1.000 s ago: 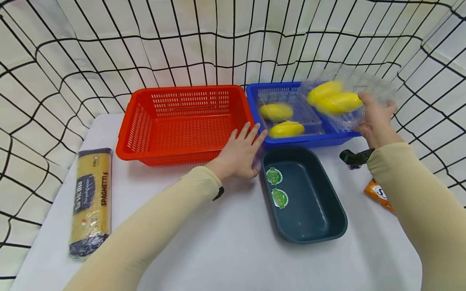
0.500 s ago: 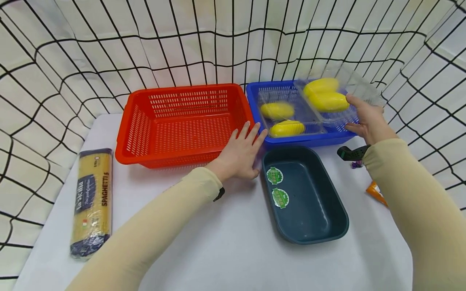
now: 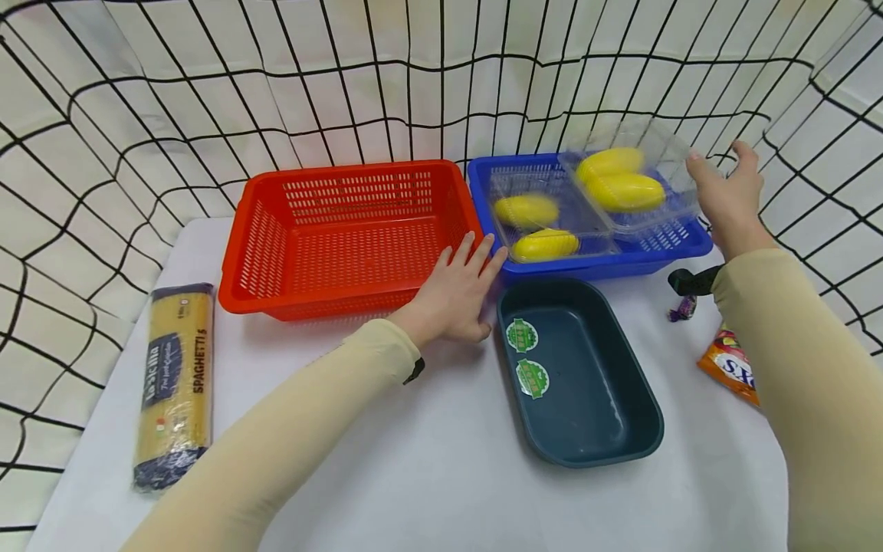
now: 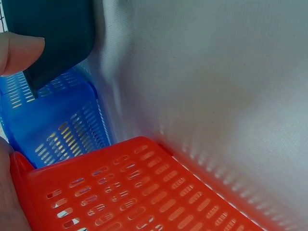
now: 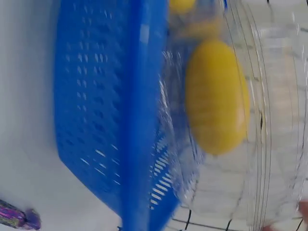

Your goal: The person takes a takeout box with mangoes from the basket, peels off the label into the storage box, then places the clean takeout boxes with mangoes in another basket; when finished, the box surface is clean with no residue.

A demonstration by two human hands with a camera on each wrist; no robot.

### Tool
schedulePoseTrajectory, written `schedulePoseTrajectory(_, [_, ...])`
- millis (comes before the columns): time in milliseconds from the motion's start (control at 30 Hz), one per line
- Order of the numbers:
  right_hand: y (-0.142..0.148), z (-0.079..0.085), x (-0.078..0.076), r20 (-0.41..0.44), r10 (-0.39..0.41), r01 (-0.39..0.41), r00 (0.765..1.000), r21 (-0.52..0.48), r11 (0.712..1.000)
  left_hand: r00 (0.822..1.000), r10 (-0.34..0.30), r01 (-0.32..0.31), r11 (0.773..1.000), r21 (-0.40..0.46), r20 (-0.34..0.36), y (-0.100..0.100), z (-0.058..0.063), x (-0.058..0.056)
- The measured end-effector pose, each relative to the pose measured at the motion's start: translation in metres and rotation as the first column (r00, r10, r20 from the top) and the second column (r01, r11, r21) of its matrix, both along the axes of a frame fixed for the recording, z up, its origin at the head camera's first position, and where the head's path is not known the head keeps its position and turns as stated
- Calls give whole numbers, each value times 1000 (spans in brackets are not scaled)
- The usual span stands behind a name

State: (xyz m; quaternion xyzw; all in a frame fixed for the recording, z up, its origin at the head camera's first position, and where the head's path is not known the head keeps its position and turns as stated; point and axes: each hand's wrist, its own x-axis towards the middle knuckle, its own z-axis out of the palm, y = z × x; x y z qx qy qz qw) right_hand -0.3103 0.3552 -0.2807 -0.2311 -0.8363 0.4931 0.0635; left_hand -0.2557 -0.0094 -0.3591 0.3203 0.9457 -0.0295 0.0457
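My left hand (image 3: 455, 295) lies with straight, spread fingers at the near right corner of the red basket (image 3: 345, 300). Its thumb is close to the dark teal tub (image 3: 586, 383). At the right end of the blue basket (image 3: 586, 268), my right hand (image 3: 734, 203) is beside a clear plastic box (image 3: 679, 165), thumb and fingers apart. That box leans in the basket with two yellow oval fruits (image 3: 624, 192) in it. Another clear box (image 3: 593, 230) with two more yellow fruits (image 3: 545, 245) sits to its left. In the right wrist view, only fingertips show at the lower right corner.
A spaghetti pack (image 3: 175, 383) lies at the left of the white table (image 3: 428, 460). Right of the tub are a small purple wrapped sweet (image 3: 683, 308) and an orange snack packet (image 3: 731, 368), partly under the right sleeve. Black wire mesh (image 3: 414, 92) surrounds the back and sides.
The right-hand box of fruit was lowered into the blue basket and shifted left. My right hand then let go and drew back rightward. My left hand has stayed in place.
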Motion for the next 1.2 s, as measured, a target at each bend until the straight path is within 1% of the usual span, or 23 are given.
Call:
schedulePoseTrajectory(67, [4, 2, -5, -6, 64, -63, 998, 78, 995, 1000, -1, 1, 1000, 4, -1, 0, 0, 0])
schedulePoseTrajectory(133, [8, 2, -10, 20, 119, -120, 993, 107, 987, 1000, 1, -1, 1000, 0, -3, 0, -1, 0])
schedulePoseTrajectory(267, [15, 0, -15, 60, 161, -165, 985, 73, 984, 1000, 6, -6, 1000, -10, -6, -1, -1, 1])
schedulePoseTrajectory(367, [19, -1, -14, 66, 166, -169, 984, 40, 985, 1000, 9, -9, 1000, -10, -8, -2, -1, 2])
schedulePoseTrajectory(433, [22, 0, -12, 91, 154, -157, 984, 31, 987, 1000, 8, -9, 1000, -9, -13, -2, 0, 2])
schedulePoseTrajectory(533, [28, 3, -9, 151, 142, -150, 978, 43, 988, 1000, 7, -7, 1000, -11, -17, -1, 1, 2])
schedulePoseTrajectory(600, [32, 5, -7, 201, 144, -158, 969, 57, 986, 1000, 3, -4, 1000, -13, -21, -1, 2, 1])
schedulePoseTrajectory(667, [36, 6, -8, 221, 159, -177, 962, 62, 982, 1000, 2, -2, 1000, -13, -19, 0, 3, 1])
schedulePoseTrajectory(700, [38, 5, -10, 216, 168, -185, 962, 61, 981, 1000, 1, -1, 1000, -13, -20, 0, 3, 0])
schedulePoseTrajectory(767, [39, 1, -12, 196, 186, -203, 963, 70, 977, 1000, 1, -1, 1000, -14, -19, 0, 3, 0])
schedulePoseTrajectory(900, [38, -13, -17, 145, 218, -234, 965, 105, 967, 1000, 4, -4, 1000, -19, -20, 0, 3, 0])
schedulePoseTrajectory(1067, [39, -26, -20, 187, 229, -263, 955, 186, 947, 1000, 0, -1, 1000, -23, -17, 0, 2, -1])
schedulePoseTrajectory(1200, [38, -30, -21, 196, 236, -273, 952, 194, 942, 1000, -2, 2, 1000, -19, -12, -1, 0, 0])
